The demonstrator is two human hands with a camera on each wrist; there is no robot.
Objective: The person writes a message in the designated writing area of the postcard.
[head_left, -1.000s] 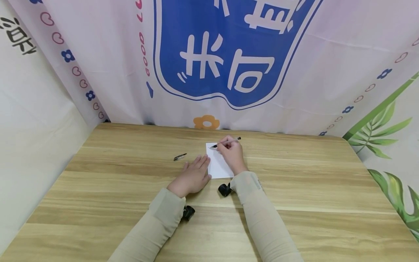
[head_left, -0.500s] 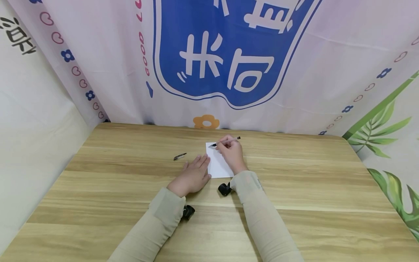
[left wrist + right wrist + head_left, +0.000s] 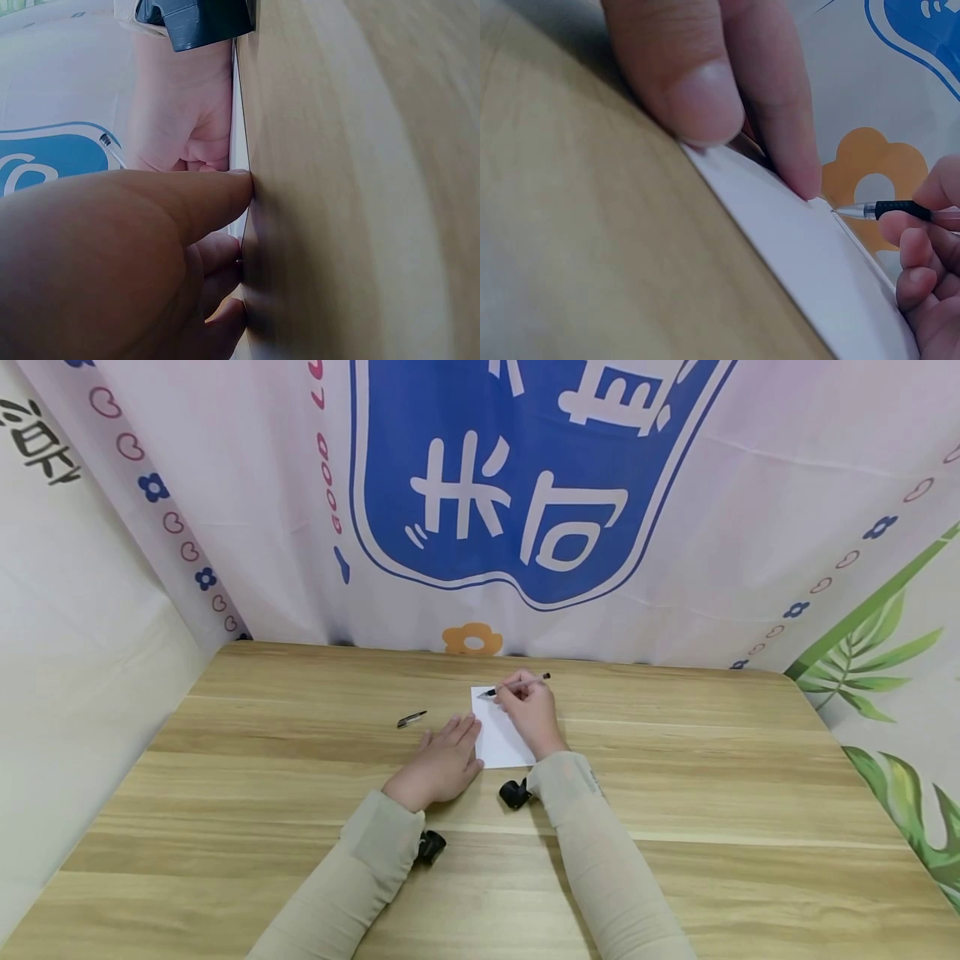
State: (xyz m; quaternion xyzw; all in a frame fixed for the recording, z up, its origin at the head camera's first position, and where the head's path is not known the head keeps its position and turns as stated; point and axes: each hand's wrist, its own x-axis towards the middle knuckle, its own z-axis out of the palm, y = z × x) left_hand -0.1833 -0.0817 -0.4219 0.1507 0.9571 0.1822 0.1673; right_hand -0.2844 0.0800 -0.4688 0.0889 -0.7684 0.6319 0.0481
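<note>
A white sheet of paper [image 3: 501, 739] lies on the wooden table between the two hands. My right hand [image 3: 531, 714] pinches a pen [image 3: 491, 692] with a black grip, its tip at the paper's upper left part. In the right wrist view the silver tip of the pen [image 3: 859, 211] meets the far part of the paper [image 3: 795, 247]. My left hand [image 3: 442, 762] lies with fingers extended on the paper's left edge. The left wrist view shows that left hand [image 3: 172, 232] close up, its fingertips pressed down at the edge.
A pen cap [image 3: 412, 719] lies on the table left of the paper. Black wrist cameras, one under the left sleeve [image 3: 431, 847] and one by the right cuff [image 3: 514, 793], sit near the tabletop [image 3: 712, 793]. A printed curtain [image 3: 300, 568] hangs behind the far edge.
The right hand shifts the pen tip very slightly on the paper. The left hand, the paper and the pen cap stay in place.
</note>
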